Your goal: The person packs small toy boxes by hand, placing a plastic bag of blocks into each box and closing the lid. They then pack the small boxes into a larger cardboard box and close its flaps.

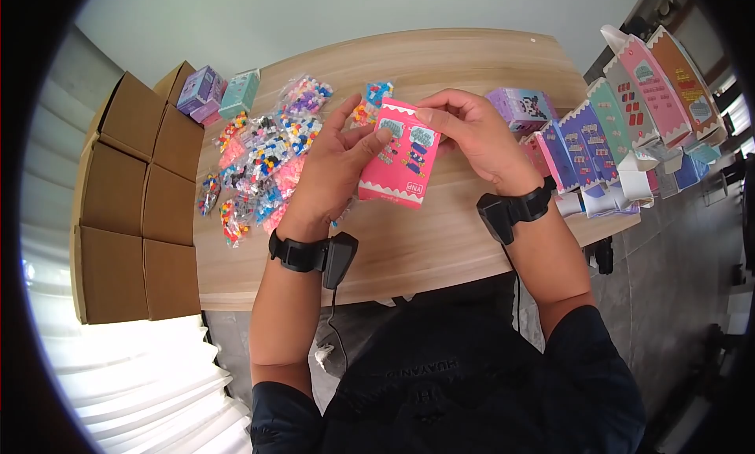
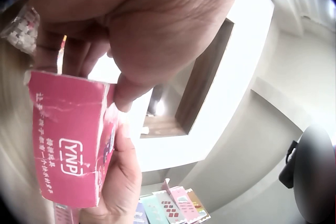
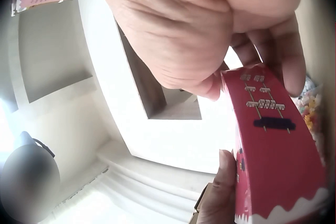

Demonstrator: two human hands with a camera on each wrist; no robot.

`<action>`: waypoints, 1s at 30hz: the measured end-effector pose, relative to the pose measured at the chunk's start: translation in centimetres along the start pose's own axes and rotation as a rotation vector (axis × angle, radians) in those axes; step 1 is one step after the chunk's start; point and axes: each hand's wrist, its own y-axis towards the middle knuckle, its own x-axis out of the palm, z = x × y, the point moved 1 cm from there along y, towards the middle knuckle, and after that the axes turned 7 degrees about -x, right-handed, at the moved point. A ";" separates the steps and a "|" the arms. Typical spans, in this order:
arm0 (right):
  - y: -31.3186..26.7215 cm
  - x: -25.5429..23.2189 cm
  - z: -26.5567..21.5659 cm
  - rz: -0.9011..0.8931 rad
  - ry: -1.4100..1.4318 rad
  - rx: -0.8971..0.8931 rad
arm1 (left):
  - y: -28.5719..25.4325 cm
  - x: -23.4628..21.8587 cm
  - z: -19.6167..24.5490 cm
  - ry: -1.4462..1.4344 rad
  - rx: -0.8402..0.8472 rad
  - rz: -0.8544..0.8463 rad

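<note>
Item in hand: a small pink cardboard box [image 1: 405, 161] with white scalloped trim, held up over a pale wood-grain table [image 1: 464, 60]. The left hand [image 1: 334, 163] grips its left side, thumb on the broad printed face. The right hand [image 1: 476, 135] pinches it near the upper right corner, thumb in front. Both sets of fingers are engaged on the box. Clear plastic bags of small coloured bricks [image 1: 263, 167] lie to its left; a row of printed cartons in several colours [image 1: 649, 80] stands along the table's right side.

Assessment: the work appears to centre on the box's upper end. The left fingers should steady it with light, flat pressure, since thin card would likely buckle. The right fingers should bear on edges and folds, not mid-panel, and ease any flap squarely to avoid tearing.

Comparison of views: only the head view gives the full broad face and the stacked brown cardboard boxes [image 1: 114, 186] at left. The left wrist view reveals pale creases across a panel marked YNP, not discernible from the head. The right wrist view adds a panel with a dark printed bar. Whether the top is fastened, I cannot tell.
</note>
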 end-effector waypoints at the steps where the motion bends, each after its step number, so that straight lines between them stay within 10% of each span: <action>1: 0.0 -0.2 0.0 0.005 0.016 0.008 | 0.0 0.0 0.0 0.000 0.000 0.020; 19: 0.0 0.3 -1.0 0.124 0.182 -0.009 | -2.7 -1.4 -0.5 0.204 0.241 -0.065; 30: -2.5 2.8 -1.2 0.130 0.357 -0.013 | -3.1 1.1 -1.6 -0.449 0.043 0.068</action>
